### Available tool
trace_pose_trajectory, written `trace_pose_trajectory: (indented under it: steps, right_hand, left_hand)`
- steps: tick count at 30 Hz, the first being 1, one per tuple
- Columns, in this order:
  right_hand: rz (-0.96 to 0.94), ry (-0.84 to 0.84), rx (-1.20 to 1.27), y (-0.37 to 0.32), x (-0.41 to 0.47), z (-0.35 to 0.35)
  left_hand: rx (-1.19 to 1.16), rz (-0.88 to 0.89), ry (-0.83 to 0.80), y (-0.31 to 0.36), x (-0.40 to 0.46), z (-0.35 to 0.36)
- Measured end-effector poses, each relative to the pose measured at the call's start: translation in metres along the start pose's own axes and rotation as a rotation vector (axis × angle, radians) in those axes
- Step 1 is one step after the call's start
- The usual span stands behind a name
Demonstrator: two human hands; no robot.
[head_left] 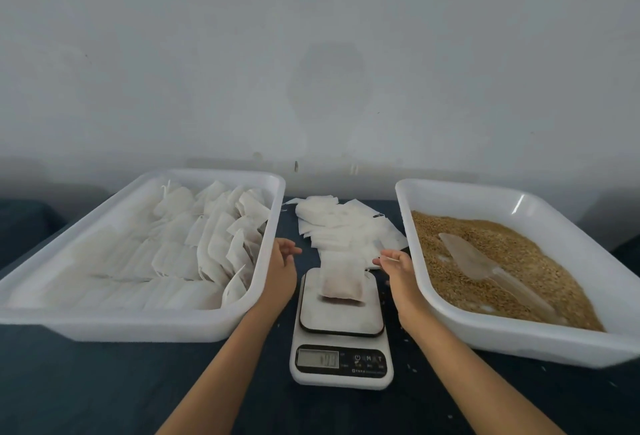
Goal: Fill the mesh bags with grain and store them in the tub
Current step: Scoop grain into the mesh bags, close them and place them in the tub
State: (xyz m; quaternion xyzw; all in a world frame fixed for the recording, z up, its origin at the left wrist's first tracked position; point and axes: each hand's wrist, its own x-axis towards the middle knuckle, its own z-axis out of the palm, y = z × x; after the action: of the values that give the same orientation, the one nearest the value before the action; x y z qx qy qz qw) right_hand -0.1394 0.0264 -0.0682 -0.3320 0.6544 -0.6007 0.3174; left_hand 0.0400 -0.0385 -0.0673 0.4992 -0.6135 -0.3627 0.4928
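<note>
**Both grips empty beside the scale**

Left grip [282,263]: fingers loosely spread, holding nothing, positioned between the left tub [214,322] and the scale [341,330]. Right grip [398,263]: fingers relaxed and apart, holding nothing, positioned between the scale and the right tub [450,323].

One filled mesh bag [343,282] lies flat on the scale platform, apart from both hands. The display digits are too blurred to read.

The left tub contains rows of filled bags [207,244], several standing on edge along its right side.

A loose pile of empty bags [341,226] lies on the dark table [104,389] behind the scale, between the two tubs.

The right tub contains grain [502,261]. A translucent scoop [485,268] lies on the grain, handle toward the near right corner.

Scattered grains lie on the table near the scale.
</note>
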Motion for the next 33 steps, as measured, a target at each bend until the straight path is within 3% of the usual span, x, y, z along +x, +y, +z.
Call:
trace_pose_trajectory:
  steps: [15,24,27,33]
  right_hand:
    - [-0.015,-0.051,-0.001,0.001,0.005,0.008]
    - [-0.067,-0.096,-0.091,0.002,0.007,0.018]
    - [-0.13,-0.097,-0.177,-0.002,0.006,0.023]
    - [-0.344,-0.117,-0.299,-0.014,-0.002,0.024]
  left_hand:
    - [0.073,0.019,-0.033,-0.009,0.007,0.001]
    - [0.094,-0.082,-0.312,-0.009,0.01,0.021]
    - [0.098,-0.02,-0.369,-0.001,0.009,0.027]
    - [0.166,0.2,-0.334,0.011,0.012,0.026]
